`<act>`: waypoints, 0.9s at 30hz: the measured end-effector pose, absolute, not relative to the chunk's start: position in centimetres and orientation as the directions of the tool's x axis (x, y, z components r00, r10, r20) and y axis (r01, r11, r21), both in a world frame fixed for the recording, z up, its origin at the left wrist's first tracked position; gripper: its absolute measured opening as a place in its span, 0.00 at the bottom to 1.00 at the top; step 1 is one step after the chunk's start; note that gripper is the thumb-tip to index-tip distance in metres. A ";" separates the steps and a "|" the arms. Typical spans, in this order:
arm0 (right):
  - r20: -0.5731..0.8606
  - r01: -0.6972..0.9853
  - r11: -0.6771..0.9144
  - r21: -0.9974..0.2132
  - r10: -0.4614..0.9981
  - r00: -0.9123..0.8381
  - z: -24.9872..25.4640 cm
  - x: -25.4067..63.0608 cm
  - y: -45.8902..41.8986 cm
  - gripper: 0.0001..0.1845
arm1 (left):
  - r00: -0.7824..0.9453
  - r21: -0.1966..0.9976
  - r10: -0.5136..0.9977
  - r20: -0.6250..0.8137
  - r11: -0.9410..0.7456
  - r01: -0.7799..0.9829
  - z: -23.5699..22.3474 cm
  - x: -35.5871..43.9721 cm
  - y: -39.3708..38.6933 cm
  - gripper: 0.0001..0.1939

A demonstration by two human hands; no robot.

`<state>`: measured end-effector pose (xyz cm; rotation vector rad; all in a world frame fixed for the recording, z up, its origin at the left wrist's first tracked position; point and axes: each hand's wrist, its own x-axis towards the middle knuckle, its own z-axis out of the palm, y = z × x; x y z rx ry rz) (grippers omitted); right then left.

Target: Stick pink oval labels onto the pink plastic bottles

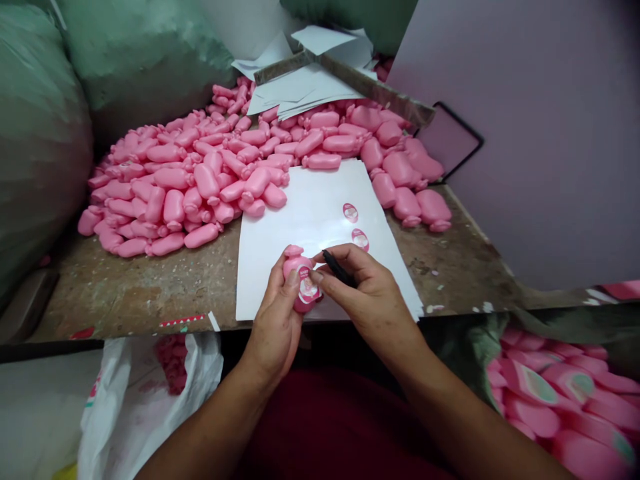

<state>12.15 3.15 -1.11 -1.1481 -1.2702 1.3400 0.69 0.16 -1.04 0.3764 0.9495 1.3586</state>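
My left hand (pixel 274 323) is closed around a small pink bottle (pixel 293 262), held upright over the front edge of a white sheet stack (pixel 280 227). On the bottle's front is an oval pink-and-white sticker (pixel 309 288). My right hand (pixel 373 293) grips a black pen-like tool (pixel 339 269), its thumb touching the sticker's edge. Two more oval stickers, an upper one (pixel 351 213) and a lower one (pixel 360 239), lie on the sheet just beyond my right hand.
Many pink bottles (pixel 170 179) are heaped behind and left of the sheets on the worn table (pixel 120 287). Loose papers (pixel 300 90) lie under a wooden bar (pixel 375 87). Green sacks (pixel 135 53) stand at the back left. Below right, a sack holds labelled pink bottles (pixel 555 393).
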 end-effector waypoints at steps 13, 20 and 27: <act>0.036 0.187 0.065 -0.980 0.988 -0.152 -0.7 12.8 3.0 0.08 | -0.103 0.804 0.938 -0.331 0.223 -0.552 -1.1 0.4 0.2 0.22; 0.145 0.523 0.245 -0.816 0.963 -0.226 0.1 13.4 2.3 0.11 | -0.058 0.794 0.939 -0.339 0.252 -0.553 -1.6 -0.1 0.3 0.25; 0.183 0.489 0.300 -0.819 0.944 -0.273 0.6 13.9 1.9 0.15 | -0.010 0.764 0.938 -0.345 0.275 -0.584 -1.6 -0.2 0.3 0.27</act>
